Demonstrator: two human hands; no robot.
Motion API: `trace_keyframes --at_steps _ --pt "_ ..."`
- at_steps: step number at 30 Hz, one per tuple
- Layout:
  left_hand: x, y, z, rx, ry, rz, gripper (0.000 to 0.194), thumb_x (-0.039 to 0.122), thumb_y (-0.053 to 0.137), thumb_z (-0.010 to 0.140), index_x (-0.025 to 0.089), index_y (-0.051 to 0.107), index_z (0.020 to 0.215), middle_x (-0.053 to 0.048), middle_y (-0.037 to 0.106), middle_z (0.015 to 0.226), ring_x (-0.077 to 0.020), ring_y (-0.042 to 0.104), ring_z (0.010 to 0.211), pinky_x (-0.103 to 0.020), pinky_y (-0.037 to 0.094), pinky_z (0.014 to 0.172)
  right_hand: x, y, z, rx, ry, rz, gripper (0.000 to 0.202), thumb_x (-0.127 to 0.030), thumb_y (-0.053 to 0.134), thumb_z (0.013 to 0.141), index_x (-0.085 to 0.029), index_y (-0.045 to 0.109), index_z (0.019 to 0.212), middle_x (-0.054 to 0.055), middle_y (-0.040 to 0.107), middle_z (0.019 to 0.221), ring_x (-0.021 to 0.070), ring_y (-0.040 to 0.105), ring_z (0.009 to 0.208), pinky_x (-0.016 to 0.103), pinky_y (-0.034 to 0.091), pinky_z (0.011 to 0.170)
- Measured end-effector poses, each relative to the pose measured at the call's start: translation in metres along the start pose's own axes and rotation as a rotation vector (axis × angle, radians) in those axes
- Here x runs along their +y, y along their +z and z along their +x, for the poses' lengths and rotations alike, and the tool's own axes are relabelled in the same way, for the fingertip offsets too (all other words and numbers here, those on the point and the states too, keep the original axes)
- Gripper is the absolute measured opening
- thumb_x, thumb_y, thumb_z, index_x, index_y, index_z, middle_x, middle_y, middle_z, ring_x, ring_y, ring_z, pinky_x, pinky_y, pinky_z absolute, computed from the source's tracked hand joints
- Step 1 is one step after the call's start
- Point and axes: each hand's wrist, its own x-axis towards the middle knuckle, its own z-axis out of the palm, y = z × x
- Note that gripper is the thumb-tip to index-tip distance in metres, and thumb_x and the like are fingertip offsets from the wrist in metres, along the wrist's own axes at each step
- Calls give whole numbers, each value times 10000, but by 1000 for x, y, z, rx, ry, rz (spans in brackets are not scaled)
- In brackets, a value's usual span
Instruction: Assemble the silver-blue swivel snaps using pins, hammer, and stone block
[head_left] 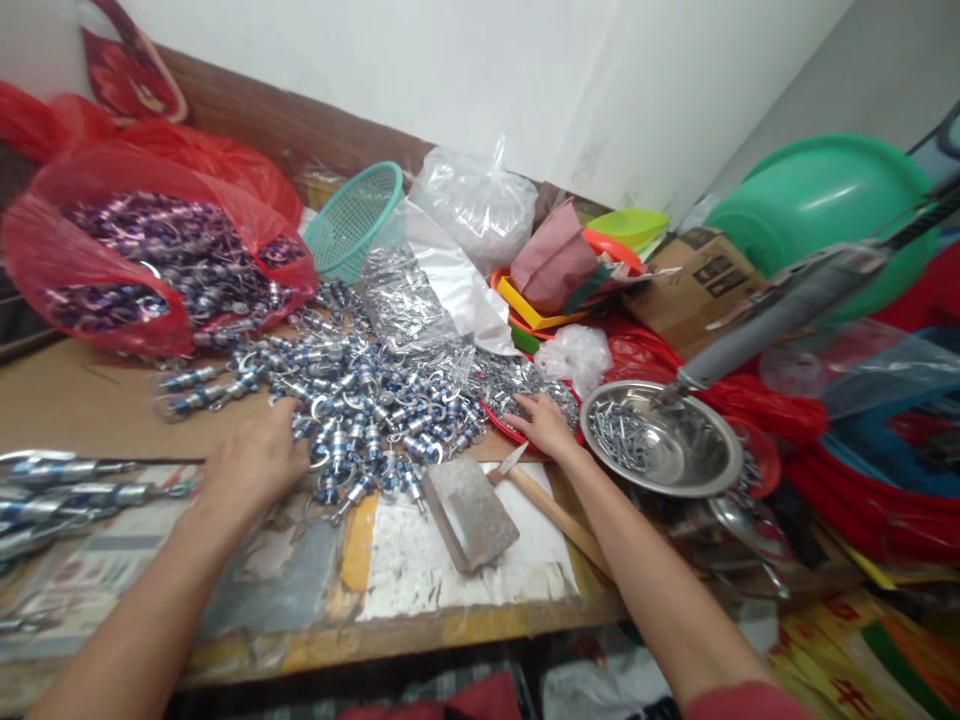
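Silver-blue fittings between hands, block near edge

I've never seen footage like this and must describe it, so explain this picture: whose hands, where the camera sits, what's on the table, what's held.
There is no machine, only a person's two bare hands. The single picture comes from a camera worn on the head, looking forward and down.

On the table lies a heap of blue-banded parts; the left hand is at its near-left edge. The right hand reaches to small silver pieces. Whether either hand grips anything, I can't tell.

Between the hands lies a metal block, beside a hammer. A steel bowl stands at the right.
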Motion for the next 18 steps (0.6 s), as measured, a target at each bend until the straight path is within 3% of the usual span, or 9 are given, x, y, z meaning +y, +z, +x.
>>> trace_keyframes --at_steps 2,4,7,9,13,15,18 --pt "3 -4 -1 10 9 115 418 360 420 775 104 517 1091 -139 623 874 -386 536 907 -463 367 756 -2 5 4 -8 -6 -9 330 -357 577 760 -182 641 1032 84 622 916 205 568 868 289 409 782" --pt "2 -12 -8 65 4 165 478 371 409 785 128 459 1194 -94 628 852 -299 562 812 -376 402 703 -2 6 1 -1 6 -10 263 -332 523 806 -181 670 964 71 645 888 184 578 859 264 404 788" --pt "10 -18 -24 137 -30 -23 553 393 513 742 192 431 1251 -13 647 798 -185 554 702 -275 422 651 2 2 -6 26 58 -13 257 -303 451 853 -205 660 967 55 662 942 182 584 894 266 397 807" --pt "26 -14 -38 85 -80 -197 496 403 591 688 195 564 1138 -10 671 764 -174 562 674 -280 436 655 4 -3 -9 46 106 -20 277 -287 417 870 -217 612 1053 63 664 960 202 592 896 294 403 790" --pt "61 15 -65 -29 -64 -622 415 340 682 612 225 638 1009 -14 716 834 -182 615 695 -293 473 697 6 -15 -10 75 193 -18 322 -278 460 847 -171 536 1141 120 673 852 264 612 830 355 405 727" --pt "72 36 -74 -202 -65 -828 369 293 690 613 214 638 970 -27 723 841 -198 642 702 -309 491 699 5 -21 -11 86 222 12 261 -287 519 813 -162 598 1028 127 670 816 277 606 839 366 398 737" --pt "79 64 -83 -307 -148 -972 336 223 728 574 206 626 894 -24 727 827 -207 655 742 -307 506 716 -1 -29 -16 72 229 124 152 -281 555 784 -172 654 823 102 668 812 246 599 849 344 401 766"
